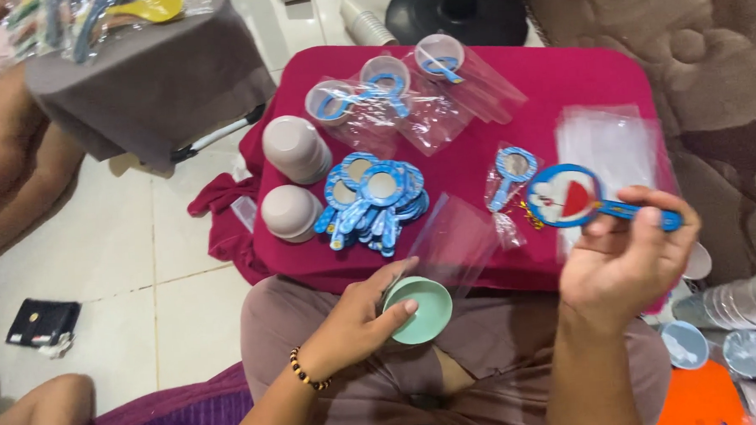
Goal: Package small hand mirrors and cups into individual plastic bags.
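The light, stiff mirror is pinched by its handle in the right hand — the left hand grips a green bowl at lower centre.

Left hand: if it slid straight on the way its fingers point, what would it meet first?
The left hand, holding a green bowl, points up and right. It would likely meet the clear plastic bag at the red table's near edge first, though depth is unclear.

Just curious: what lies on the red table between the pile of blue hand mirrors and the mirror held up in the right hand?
A small bagged mirror, seen in the head view, lies between the pile and the held mirror.
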